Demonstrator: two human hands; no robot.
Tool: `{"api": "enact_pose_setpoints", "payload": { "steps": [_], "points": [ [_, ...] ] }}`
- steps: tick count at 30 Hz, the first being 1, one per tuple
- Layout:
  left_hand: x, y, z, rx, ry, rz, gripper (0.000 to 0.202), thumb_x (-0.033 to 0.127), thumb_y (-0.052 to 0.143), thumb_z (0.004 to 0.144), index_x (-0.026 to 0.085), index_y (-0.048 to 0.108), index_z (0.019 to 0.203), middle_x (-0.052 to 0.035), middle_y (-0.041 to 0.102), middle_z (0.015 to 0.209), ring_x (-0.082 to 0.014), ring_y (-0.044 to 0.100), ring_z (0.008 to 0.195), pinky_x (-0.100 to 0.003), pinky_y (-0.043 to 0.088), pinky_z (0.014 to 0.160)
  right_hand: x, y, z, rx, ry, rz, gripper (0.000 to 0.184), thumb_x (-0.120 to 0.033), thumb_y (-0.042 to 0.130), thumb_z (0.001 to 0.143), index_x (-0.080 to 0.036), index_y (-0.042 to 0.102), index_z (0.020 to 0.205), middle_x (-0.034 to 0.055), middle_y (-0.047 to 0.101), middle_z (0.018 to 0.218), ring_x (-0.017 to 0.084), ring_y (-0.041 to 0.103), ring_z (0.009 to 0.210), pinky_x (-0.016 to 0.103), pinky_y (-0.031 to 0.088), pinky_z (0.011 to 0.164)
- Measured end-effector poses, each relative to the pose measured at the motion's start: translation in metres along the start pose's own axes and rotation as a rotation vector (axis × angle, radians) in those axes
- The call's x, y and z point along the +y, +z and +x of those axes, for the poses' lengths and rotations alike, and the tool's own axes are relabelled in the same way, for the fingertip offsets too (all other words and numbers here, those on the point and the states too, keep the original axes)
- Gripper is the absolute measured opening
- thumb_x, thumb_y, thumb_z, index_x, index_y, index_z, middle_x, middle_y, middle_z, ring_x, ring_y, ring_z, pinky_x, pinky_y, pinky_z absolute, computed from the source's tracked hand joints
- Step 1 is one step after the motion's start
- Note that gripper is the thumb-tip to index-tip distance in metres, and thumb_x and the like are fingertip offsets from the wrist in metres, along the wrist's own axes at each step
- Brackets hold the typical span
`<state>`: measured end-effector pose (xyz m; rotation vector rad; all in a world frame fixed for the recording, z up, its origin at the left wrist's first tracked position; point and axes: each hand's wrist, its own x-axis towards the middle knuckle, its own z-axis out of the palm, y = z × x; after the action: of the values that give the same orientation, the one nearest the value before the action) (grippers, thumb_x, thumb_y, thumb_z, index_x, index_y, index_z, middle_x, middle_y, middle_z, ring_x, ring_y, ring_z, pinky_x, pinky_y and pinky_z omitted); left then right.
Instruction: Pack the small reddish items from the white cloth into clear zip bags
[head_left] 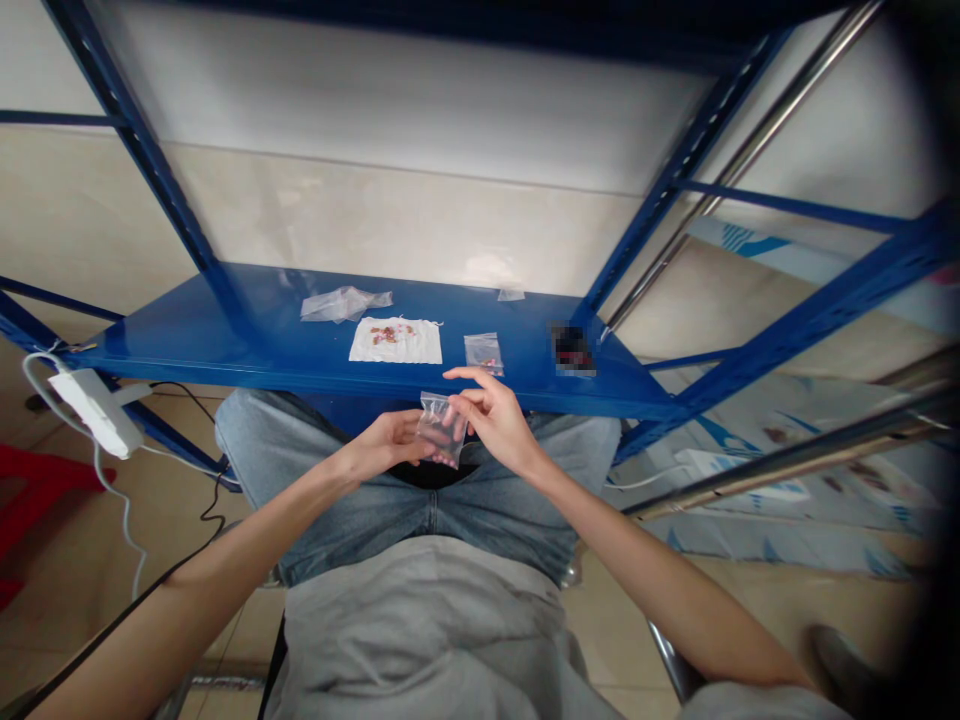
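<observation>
Hands meet above the lap: left hand (386,440) grips a small, clear, crinkled plastic bag (440,432) from below, while right hand (491,415) pinches its top edge, index finger extended. Beyond, a white sheet (396,341) lies flat on the glossy blue metal shelf (225,330).

Both bare forearms are extended from the near corners and converge above the lap. The left hand (386,447) is turned palm-up, with its fingers curled onto the left edge of a small clear bag (439,432). The right hand (495,420) is pinched on the bag's right side, its index finger held straight and pointing left.
</observation>
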<state>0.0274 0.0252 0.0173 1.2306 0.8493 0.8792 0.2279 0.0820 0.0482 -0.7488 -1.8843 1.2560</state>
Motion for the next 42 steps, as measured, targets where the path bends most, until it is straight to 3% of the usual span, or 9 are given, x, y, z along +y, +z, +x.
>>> {"api": "enact_pose_setpoints", "payload": {
  "steps": [6, 16, 27, 33, 36, 42],
  "points": [
    [0.008, -0.007, 0.001, 0.284, 0.165, 0.073, 0.033, 0.044, 0.072, 0.082, 0.012, 0.07, 0.091, -0.0079, 0.072, 0.083, -0.0165, 0.064, 0.075, -0.024, 0.047, 0.065, 0.0, 0.003, -0.005, -0.062, 0.052, 0.042, 0.035, -0.042, 0.06, 0.093, -0.023, 0.052, 0.121, -0.0003, 0.069, 0.072, 0.013, 0.063, 0.051, 0.023, 0.045, 0.048],
    [0.017, 0.001, -0.004, 0.363, 0.234, 0.111, 0.031, 0.044, 0.075, 0.077, 0.013, 0.068, 0.076, -0.0045, 0.068, 0.073, -0.0154, 0.06, 0.07, -0.026, 0.046, 0.07, -0.008, 0.004, -0.009, -0.153, 0.062, 0.12, 0.045, -0.039, 0.062, 0.092, -0.024, 0.044, 0.13, 0.0046, 0.074, 0.088, 0.016, 0.07, 0.064, 0.022, 0.048, 0.051],
    [0.015, 0.005, -0.002, 0.352, 0.278, 0.113, 0.025, 0.039, 0.073, 0.081, 0.014, 0.068, 0.077, -0.0044, 0.068, 0.074, -0.0157, 0.061, 0.072, -0.026, 0.047, 0.073, -0.013, -0.006, -0.01, -0.198, 0.084, 0.193, 0.034, -0.04, 0.065, 0.089, -0.022, 0.049, 0.113, 0.005, 0.074, 0.085, 0.015, 0.067, 0.055, 0.025, 0.053, 0.054],
    [0.01, 0.013, -0.004, 0.258, 0.283, 0.11, 0.026, 0.039, 0.07, 0.084, 0.014, 0.065, 0.08, -0.005, 0.069, 0.079, -0.0154, 0.062, 0.074, -0.025, 0.046, 0.072, -0.005, 0.003, -0.011, -0.188, 0.1, 0.24, 0.035, -0.04, 0.066, 0.089, -0.022, 0.048, 0.113, 0.0029, 0.073, 0.08, 0.016, 0.069, 0.064, 0.026, 0.055, 0.061],
    [0.005, 0.018, -0.002, 0.214, 0.294, 0.089, 0.026, 0.039, 0.067, 0.088, 0.013, 0.065, 0.082, -0.0053, 0.069, 0.078, -0.0156, 0.063, 0.072, -0.025, 0.046, 0.07, 0.001, 0.01, -0.012, -0.191, 0.142, 0.26, 0.029, -0.041, 0.067, 0.088, -0.021, 0.05, 0.099, 0.0011, 0.07, 0.074, 0.014, 0.067, 0.061, 0.025, 0.053, 0.058],
    [0.001, 0.016, -0.001, 0.239, 0.322, 0.109, 0.026, 0.037, 0.068, 0.087, 0.011, 0.066, 0.084, -0.006, 0.068, 0.078, -0.0151, 0.061, 0.072, -0.025, 0.045, 0.068, 0.005, 0.015, -0.013, -0.167, 0.164, 0.249, 0.029, -0.044, 0.066, 0.088, -0.018, 0.055, 0.093, -0.0007, 0.066, 0.069, 0.012, 0.061, 0.054, 0.023, 0.049, 0.051]
  ]
}}
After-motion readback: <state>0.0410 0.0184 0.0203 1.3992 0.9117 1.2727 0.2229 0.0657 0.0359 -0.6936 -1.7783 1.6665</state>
